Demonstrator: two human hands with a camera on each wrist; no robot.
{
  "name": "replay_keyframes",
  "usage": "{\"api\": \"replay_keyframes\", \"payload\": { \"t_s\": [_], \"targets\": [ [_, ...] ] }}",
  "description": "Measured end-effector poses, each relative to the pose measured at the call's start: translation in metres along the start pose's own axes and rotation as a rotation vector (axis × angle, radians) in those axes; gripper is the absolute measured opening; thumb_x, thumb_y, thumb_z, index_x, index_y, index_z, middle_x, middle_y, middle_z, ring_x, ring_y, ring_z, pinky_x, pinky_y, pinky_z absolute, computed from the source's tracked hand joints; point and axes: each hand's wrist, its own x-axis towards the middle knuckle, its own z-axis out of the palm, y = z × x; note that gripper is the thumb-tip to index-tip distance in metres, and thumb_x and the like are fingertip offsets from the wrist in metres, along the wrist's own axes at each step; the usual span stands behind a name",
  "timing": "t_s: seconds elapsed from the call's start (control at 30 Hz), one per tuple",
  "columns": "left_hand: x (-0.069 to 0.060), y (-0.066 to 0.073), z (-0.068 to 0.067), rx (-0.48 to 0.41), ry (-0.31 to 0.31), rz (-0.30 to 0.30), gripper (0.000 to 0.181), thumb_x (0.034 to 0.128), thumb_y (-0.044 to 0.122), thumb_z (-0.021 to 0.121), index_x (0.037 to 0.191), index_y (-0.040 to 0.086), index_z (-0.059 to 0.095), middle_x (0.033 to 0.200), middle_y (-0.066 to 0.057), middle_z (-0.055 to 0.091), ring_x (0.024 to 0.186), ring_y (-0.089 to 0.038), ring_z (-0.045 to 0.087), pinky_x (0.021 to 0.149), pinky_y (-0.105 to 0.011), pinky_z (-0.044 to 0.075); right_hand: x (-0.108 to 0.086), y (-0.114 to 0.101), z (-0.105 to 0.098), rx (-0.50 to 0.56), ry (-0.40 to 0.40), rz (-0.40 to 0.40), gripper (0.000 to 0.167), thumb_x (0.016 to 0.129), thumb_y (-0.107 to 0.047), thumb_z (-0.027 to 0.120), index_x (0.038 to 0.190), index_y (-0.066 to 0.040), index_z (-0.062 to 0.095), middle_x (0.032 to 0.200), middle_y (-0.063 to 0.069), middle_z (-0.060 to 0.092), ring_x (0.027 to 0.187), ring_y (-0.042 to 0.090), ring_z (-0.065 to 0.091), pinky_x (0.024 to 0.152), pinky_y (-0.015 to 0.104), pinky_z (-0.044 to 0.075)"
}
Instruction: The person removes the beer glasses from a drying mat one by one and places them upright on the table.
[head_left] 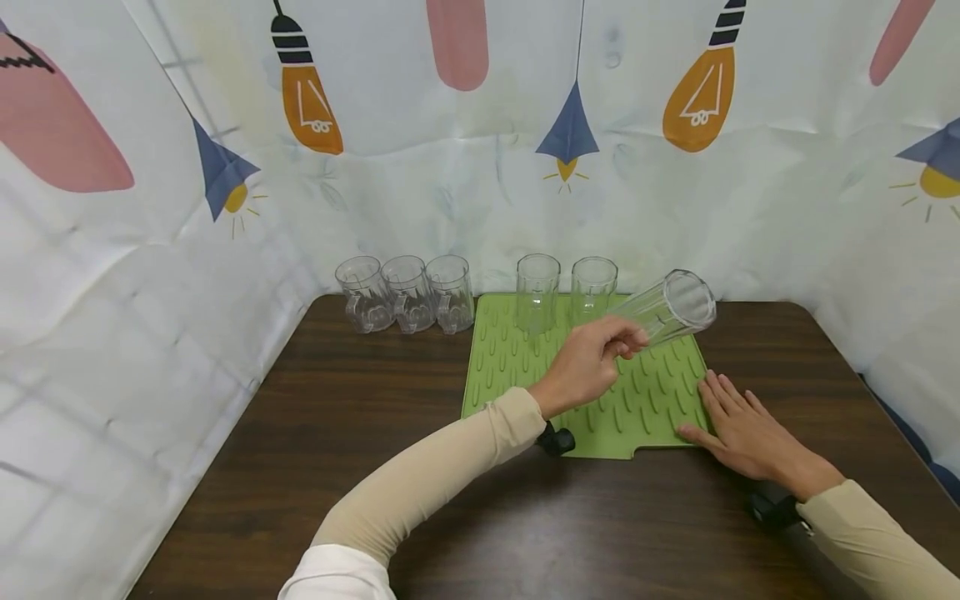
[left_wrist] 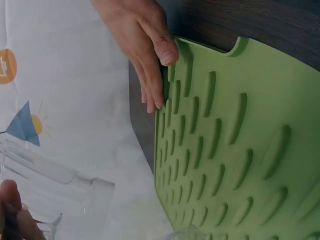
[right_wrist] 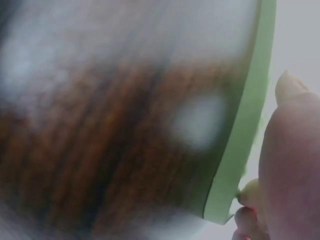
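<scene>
My left hand holds a clear glass mug above the far right part of a green drying mat. The mug is tilted, with its wide round end up and to the right. In the left wrist view, the fingertips pinch it near its handle, which is partly cut off. My right hand lies with straight fingers along the mat's right edge, thumb over its front corner. Two clear mugs, a left one and a right one, stand at the mat's back edge.
Three clear mugs with handles stand in a row left of the mat: one, another and a third. Behind the dark wooden table hangs a printed white cloth. Raised ridges cover the mat.
</scene>
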Motion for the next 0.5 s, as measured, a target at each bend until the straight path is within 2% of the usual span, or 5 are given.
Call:
{"api": "replay_keyframes", "payload": {
  "t_s": [0.13,0.2,0.33,0.5],
  "targets": [
    [-0.004,0.003,-0.004,0.085,0.002,0.015,0.057,0.0798,-0.028,0.046,0.123,0.002,0.067,0.114,-0.011,0.073,0.098,-0.019,0.072,0.085,-0.005,0.053,0.000,-0.001,-0.003,0.025,0.027,-0.006,0.095,0.104,-0.059,0.049,0.161,0.010,0.016,0.168,0.036,0.011,0.158,0.054,0.007,0.119,0.079,0.012],
    [-0.006,0.005,-0.005,0.127,0.005,0.025,0.060,0.0751,-0.029,0.046,0.122,0.002,0.066,0.114,-0.011,0.072,0.099,-0.019,0.072,0.085,-0.005,0.052,0.001,-0.002,-0.006,0.026,0.049,-0.008,0.094,0.105,-0.058,0.049,0.162,0.008,0.014,0.169,0.034,0.009,0.158,0.053,0.006,0.120,0.080,0.009],
    [-0.010,0.008,-0.008,0.236,0.009,0.060,0.059,0.0732,-0.028,0.049,0.121,0.003,0.065,0.114,-0.008,0.071,0.099,-0.017,0.070,0.086,-0.005,0.052,0.002,-0.003,-0.016,0.021,0.092,0.000,0.092,0.106,-0.057,0.047,0.164,0.005,0.009,0.171,0.030,0.006,0.160,0.051,0.002,0.119,0.082,0.002],
    [-0.017,0.010,-0.010,0.391,0.013,0.159,0.057,0.0728,-0.025,0.055,0.120,0.005,0.066,0.112,-0.005,0.070,0.099,-0.013,0.067,0.086,-0.006,0.052,0.003,-0.005,-0.031,0.007,0.186,0.003,0.087,0.108,-0.054,0.044,0.165,0.001,0.007,0.172,0.028,0.008,0.161,0.048,0.003,0.115,0.084,0.004]
  ]
}}
